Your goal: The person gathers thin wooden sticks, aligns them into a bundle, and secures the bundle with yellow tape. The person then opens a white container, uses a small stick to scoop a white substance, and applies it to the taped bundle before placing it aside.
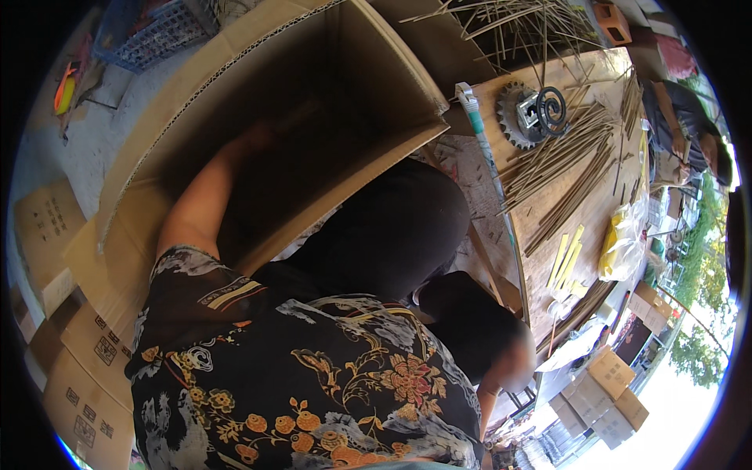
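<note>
My left arm reaches down into a large open cardboard box (pixel 235 66). Deep in its shadow, my left hand (pixel 262 135) is dim, and its fingers blend into the dark interior. A faint paler shape shows just beyond the hand; I cannot make out what it is or whether it is held. My right forearm comes up at the lower right, and my right hand (pixel 513 364) appears as a smeared patch beside my dark-trousered knee (pixel 470 321). No separate fingers show there.
Right of the box, a wooden table (pixel 533 290) bears bundled thin brown sticks (pixel 560 168), a toothed metal wheel (pixel 517 113) with a black coil (pixel 553 111), and a yellow bag (pixel 623 243). Cartons (pixel 86 376) stand at left, a blue crate (pixel 160 35) behind. Another person (pixel 689 125) sits far right.
</note>
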Motion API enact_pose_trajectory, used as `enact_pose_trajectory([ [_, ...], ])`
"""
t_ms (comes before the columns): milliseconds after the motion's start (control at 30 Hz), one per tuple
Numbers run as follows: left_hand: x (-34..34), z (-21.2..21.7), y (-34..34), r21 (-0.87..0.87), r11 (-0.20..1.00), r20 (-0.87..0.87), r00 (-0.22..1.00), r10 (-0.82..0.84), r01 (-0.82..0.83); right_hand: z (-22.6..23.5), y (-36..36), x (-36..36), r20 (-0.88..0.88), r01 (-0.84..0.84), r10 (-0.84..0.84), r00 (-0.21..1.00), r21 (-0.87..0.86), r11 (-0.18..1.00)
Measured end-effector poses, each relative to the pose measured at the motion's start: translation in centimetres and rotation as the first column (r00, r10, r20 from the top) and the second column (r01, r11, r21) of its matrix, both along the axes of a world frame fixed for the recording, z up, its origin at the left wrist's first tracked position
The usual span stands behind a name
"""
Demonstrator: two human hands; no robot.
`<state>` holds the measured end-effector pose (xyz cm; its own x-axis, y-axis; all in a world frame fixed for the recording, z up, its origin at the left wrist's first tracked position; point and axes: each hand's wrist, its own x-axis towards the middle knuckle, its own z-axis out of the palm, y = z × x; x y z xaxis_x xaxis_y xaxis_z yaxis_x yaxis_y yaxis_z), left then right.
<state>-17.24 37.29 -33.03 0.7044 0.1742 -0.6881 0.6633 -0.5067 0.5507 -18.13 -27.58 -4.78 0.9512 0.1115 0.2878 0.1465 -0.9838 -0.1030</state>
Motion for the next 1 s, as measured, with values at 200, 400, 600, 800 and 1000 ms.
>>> enact_pose_trajectory([
  [200,-0.1,6.6,-0.6,-0.225,0.974,0.018,1.000,0.015,-0.010,-0.7,-0.3,0.1,0.049,-0.004,0.001,0.999,0.064,0.998],
  [400,0.4,12.5,-1.8,-0.334,0.941,0.133,0.986,0.100,-0.050,-0.1,1.0,0.0,0.049,0.016,-0.021,0.999,0.101,0.995],
  [600,0.9,19.4,-3.8,-0.506,0.859,0.255,0.965,0.066,0.075,-0.6,0.2,-0.5,0.101,-0.027,0.017,0.995,0.097,0.995],
  [800,0.3,24.1,-4.7,-0.546,0.837,0.279,0.950,0.137,0.039,-0.5,-0.3,-1.0,0.125,-0.065,0.053,0.991,0.096,0.993],
  [1000,-0.6,29.3,-7.3,-0.668,0.737,0.317,0.936,0.153,0.106,2.7,7.3,0.7,0.002,-0.083,0.096,0.995,0.512,0.855],
])
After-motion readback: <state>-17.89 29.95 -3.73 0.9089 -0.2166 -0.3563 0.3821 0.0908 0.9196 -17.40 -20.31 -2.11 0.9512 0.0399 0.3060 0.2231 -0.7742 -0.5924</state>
